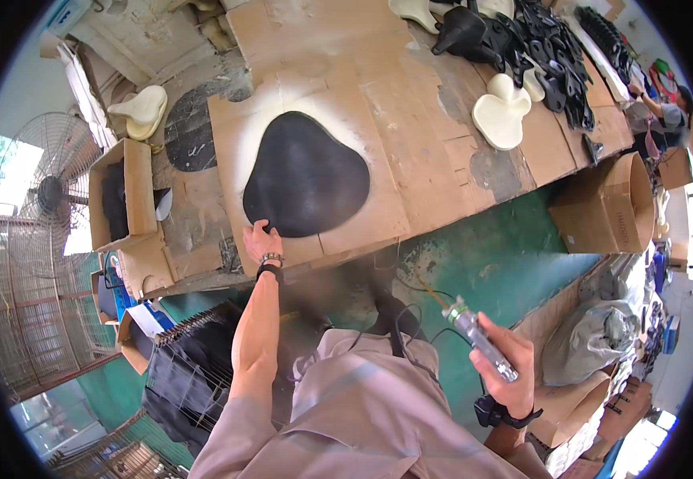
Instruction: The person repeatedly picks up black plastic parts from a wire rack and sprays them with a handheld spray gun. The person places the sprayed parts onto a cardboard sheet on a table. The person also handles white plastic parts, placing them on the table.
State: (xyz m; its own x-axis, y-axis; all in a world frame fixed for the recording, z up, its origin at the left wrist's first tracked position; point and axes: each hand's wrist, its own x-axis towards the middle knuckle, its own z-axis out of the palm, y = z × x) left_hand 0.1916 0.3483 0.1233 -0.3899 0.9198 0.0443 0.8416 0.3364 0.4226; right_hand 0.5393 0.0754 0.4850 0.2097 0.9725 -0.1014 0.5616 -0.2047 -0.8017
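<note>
A black, rounded three-lobed saddle cover (306,180) lies flat on a cardboard sheet (374,191), with a pale powdery halo around its upper sides. My left hand (261,242) is at the cover's near left corner, its fingers closed on the edge. On that wrist are a metal watch and a black band. Off the table's near side, my right hand (508,359) grips a silver cylindrical tool (478,339) with a green collar. A thin yellowish line and dark cords run near the tool's far end.
Cream saddle foams (502,120) and a heap of black saddle parts (550,60) lie at the table's far right. To the left stand an open carton (138,191) and a large caged fan (49,191). A cardboard box (606,207) stands right; another person (670,112) is beyond.
</note>
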